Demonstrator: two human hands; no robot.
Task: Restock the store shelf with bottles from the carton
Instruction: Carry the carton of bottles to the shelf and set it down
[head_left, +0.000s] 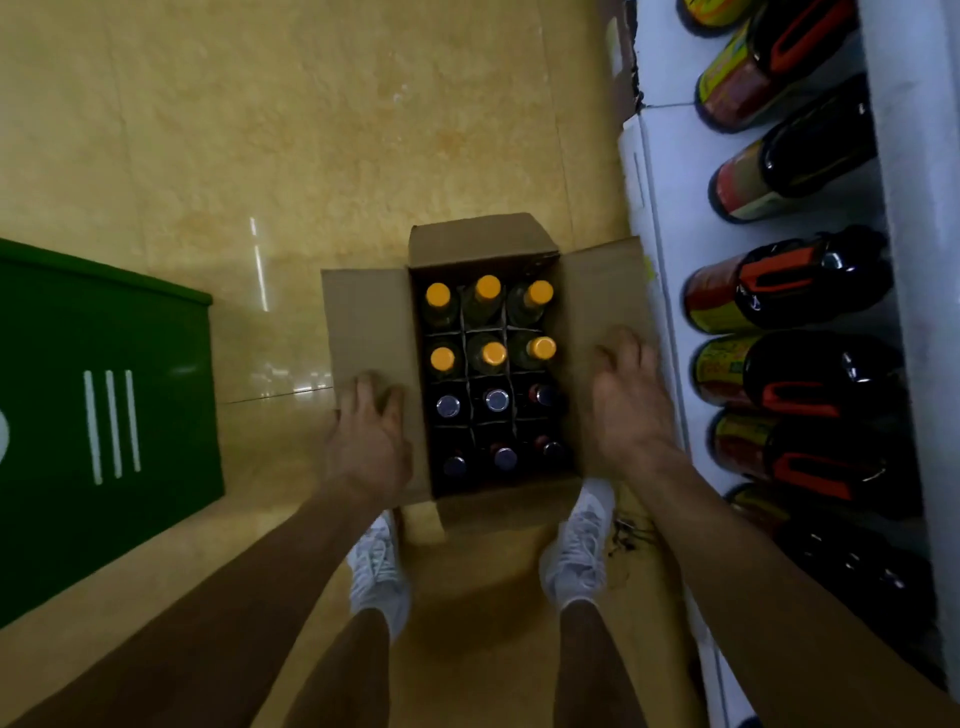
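— Where is the carton (363, 312)?

— On the tiled floor (311, 130), just beside the foot of the shelf (670, 208), with all four flaps folded out. Its right flap reaches the shelf's front edge.

— And what's inside?

— A cardboard divider (466, 358) splits it into twelve cells, three across and four deep, and each holds an upright bottle. The two rows at the carton's far edge hold six orange-capped bottles (488, 287). The two rows at the near edge hold six dark-capped bottles (496, 400), some with a silvery glint on top.

— What are the hands doing?

— The left hand (366, 431) lies flat on the near end of the left flap, fingers spread and relaxed, gripping nothing. The right hand (631, 400) rests the same way on the right flap, fingers loosely out, holding nothing either. Neither touches a bottle.

— What's on the shelf?

— A row of big dark bottles (789, 291) with orange handles and red-and-yellow labels, standing along its back edge.

— Anything else around?

— A green bin (104, 364) with three white stripes stands on the floor, well apart to the left. The person's white shoes (379, 566) are planted at the carton's near edge, one by each near corner.
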